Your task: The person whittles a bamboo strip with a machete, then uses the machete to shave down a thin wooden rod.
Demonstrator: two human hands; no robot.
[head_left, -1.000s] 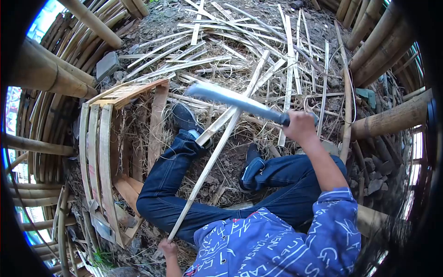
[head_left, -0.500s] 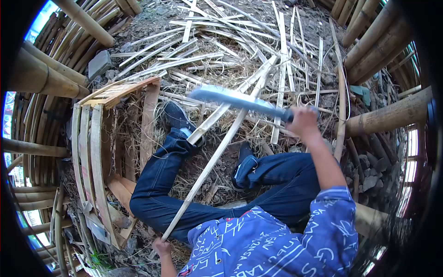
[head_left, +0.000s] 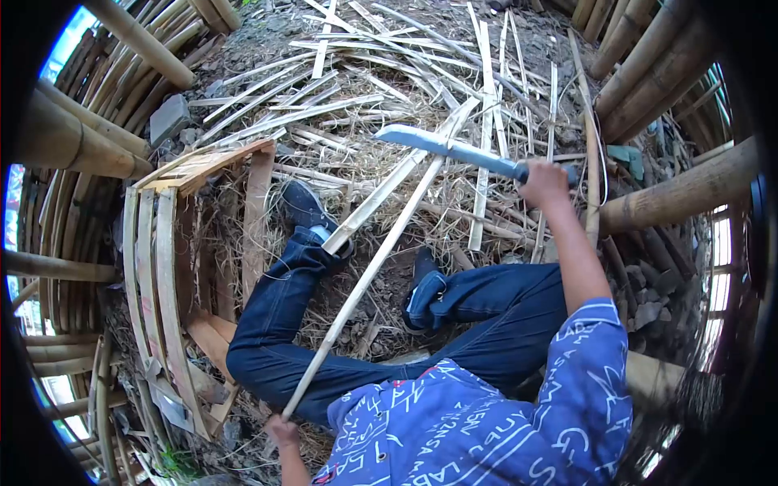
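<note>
My right hand [head_left: 545, 185] is wrapped round the dark handle of a machete [head_left: 478, 155]. Its broad blade points left and overlaps the far part of a long bamboo strip [head_left: 356, 293]. Down by my left hip, my left hand [head_left: 283, 431] grips the near end of that strip, which slants across my thigh and away between my legs. A second, wider bamboo strip [head_left: 377, 204] lies under it, its near end by my left shoe [head_left: 308, 206]; the two cross near the blade.
Many split bamboo strips [head_left: 324, 109] lie scattered over the straw-strewn ground ahead. A wooden crate [head_left: 168, 267] stands on my left, with a grey block [head_left: 170, 117] beyond it. Thick bamboo poles [head_left: 681, 190] close in both sides. Broken stones [head_left: 648, 296] lie at the right.
The machete has shifted to the right and slightly farther from me, with my right hand moving right. My left hand keeps its hold on the strip. The whole view has shifted slightly.
</note>
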